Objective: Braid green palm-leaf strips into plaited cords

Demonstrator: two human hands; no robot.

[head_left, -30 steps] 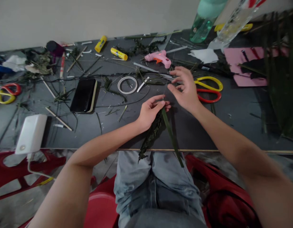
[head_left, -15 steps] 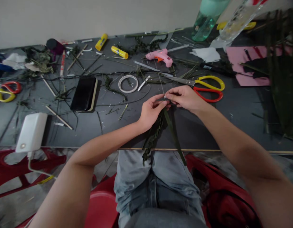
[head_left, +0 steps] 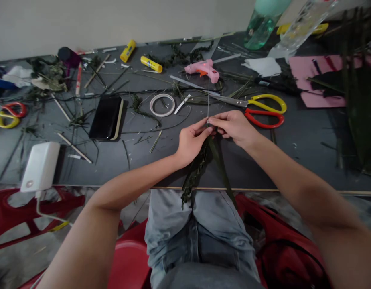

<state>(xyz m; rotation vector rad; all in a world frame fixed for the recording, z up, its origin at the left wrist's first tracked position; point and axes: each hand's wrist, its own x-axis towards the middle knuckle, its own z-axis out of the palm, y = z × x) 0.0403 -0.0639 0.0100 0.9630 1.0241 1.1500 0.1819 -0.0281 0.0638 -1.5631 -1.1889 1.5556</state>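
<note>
My left hand (head_left: 191,141) and my right hand (head_left: 235,126) meet at the middle of the dark table (head_left: 293,160), fingertips pinched together on the top end of a braided green leaf piece (head_left: 195,173). The braid hangs down over the table's front edge toward my lap. A long flat leaf strip (head_left: 223,172) trails beside it. A thin pale midrib (head_left: 208,100) sticks straight up from the pinch point. Both hands are closed on the leaf work.
Yellow-and-red scissors (head_left: 263,110) lie just beyond my right hand. A pink glue gun (head_left: 203,69), tape roll (head_left: 162,104), black phone (head_left: 106,118), white power bank (head_left: 39,166), glue sticks (head_left: 151,64), bottles (head_left: 260,26), pink paper (head_left: 320,78) and leaf scraps lie around.
My right hand came back from near the scissors to the leaf tip and pinched it beside my left hand. The thin midrib now stands upright.
</note>
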